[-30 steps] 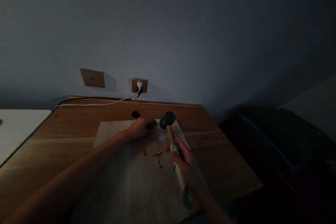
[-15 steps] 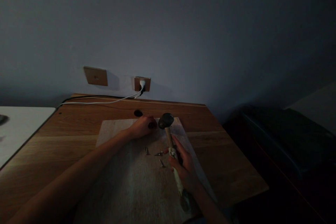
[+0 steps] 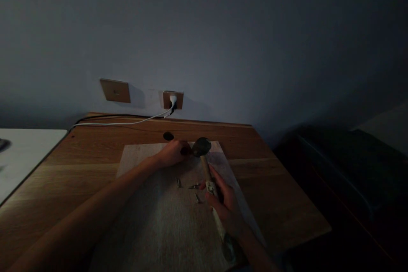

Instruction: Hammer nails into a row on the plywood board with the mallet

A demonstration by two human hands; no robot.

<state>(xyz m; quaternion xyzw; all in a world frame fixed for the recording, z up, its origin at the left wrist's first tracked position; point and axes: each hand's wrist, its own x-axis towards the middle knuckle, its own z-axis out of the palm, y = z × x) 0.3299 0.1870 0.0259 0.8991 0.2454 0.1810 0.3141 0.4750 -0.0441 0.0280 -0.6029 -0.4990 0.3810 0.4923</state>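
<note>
My right hand (image 3: 225, 204) is wrapped round the pale handle of a mallet (image 3: 208, 170), whose dark, rounded head is raised over the board's far part. Close to that head, my left hand (image 3: 174, 153) is closed, its fingertips low over the far end of the pale wooden board (image 3: 153, 221). What the left fingers pinch is hidden by shadow and by the hand itself. Between my hands lie several small metal screws: one screw (image 3: 178, 182) on the left, another screw (image 3: 194, 186) beside my right fingers, and a nearer screw (image 3: 197, 198).
The board lies on a brown wooden table (image 3: 280, 195) against a grey wall. White and black cables run along the table's back edge to a wall socket (image 3: 173, 100). A round cable hole (image 3: 168, 136) is behind the board. A white surface (image 3: 32, 148) adjoins on the left.
The view has shifted very slightly. My right hand and the mallet have barely moved, and my left hand stays at the board's far end.
</note>
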